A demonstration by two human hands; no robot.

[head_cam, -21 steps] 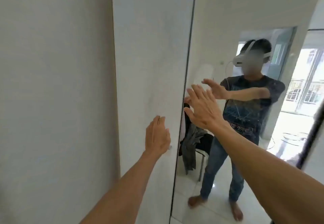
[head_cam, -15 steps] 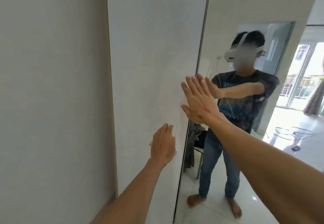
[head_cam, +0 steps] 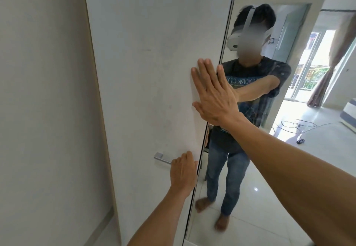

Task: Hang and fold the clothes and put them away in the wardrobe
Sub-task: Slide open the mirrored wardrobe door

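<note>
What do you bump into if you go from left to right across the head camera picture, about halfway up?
Plain wall → white wardrobe door → right hand flat on the door's edge → mirror door → curtain reflected in it.

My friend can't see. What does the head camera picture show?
A right hand presses flat on a white wardrobe door, while the left hand is at its metal handle. Beside the door, a mirror reflects the person standing.
</note>
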